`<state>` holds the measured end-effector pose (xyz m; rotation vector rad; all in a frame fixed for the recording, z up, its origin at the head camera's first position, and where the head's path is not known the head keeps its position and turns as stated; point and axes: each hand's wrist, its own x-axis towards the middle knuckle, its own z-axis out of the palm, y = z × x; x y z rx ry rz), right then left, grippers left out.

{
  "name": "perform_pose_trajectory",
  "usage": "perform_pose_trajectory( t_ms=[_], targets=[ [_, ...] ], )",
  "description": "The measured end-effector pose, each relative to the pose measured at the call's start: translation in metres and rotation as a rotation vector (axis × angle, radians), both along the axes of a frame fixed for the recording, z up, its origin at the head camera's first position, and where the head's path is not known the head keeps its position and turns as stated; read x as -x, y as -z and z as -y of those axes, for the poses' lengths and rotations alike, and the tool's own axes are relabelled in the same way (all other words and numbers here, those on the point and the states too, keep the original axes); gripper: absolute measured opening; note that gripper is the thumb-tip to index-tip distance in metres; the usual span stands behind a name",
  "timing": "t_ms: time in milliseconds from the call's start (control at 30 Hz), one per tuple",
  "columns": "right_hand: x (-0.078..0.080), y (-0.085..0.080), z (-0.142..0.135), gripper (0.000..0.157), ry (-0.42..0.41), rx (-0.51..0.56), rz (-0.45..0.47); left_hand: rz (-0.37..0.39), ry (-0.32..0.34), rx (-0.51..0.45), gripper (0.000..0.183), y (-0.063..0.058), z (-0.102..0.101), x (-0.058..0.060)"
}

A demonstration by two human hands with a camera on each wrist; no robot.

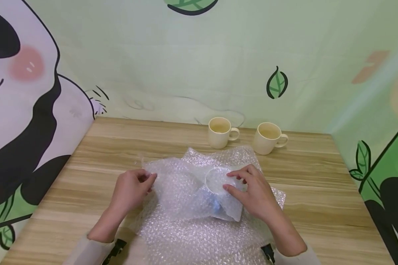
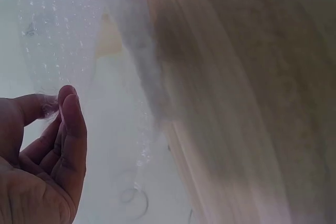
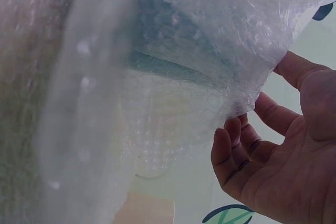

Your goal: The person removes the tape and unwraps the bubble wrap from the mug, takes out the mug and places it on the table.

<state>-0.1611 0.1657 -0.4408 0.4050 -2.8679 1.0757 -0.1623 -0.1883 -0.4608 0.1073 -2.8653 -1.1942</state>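
A cup-like thing (image 1: 215, 182) with a pale circular end and a blue patch lies inside clear bubble wrap (image 1: 175, 235) on the table. My left hand (image 1: 132, 187) pinches the left edge of a raised flap of the wrap between thumb and fingers, as the left wrist view also shows. On the other side, my right hand (image 1: 257, 191) holds the wrapped cup near its circular end, thumb and fingers bent around the covering. In the right wrist view the crinkled wrap (image 3: 226, 40) lies against the thumb and fingertips. Layers of wrap blur the cup's shape.
Two cream mugs (image 1: 219, 133) (image 1: 266, 139) stand at the back of the wooden table (image 1: 318, 191), handles to the right. More bubble wrap spreads under the hands toward the front edge. A printed cloth wall (image 1: 152, 66) rises right behind the table.
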Motion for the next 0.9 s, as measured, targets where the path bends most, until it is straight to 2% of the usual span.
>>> perform_pose_trajectory(
  t_ms=[433,667,900],
  targets=[
    [0.000,0.001,-0.001,0.031,-0.004,0.000,-0.007,0.038,-0.001,0.029,0.030,0.008,0.007,0.001],
    [0.000,0.000,0.000,0.032,-0.001,-0.003,-0.002,0.045,0.022,0.096,0.034,0.010,0.012,0.003],
    [0.000,0.000,0.000,0.032,-0.001,-0.006,0.001,0.084,0.055,0.154,0.044,0.012,0.016,0.005]
  ],
)
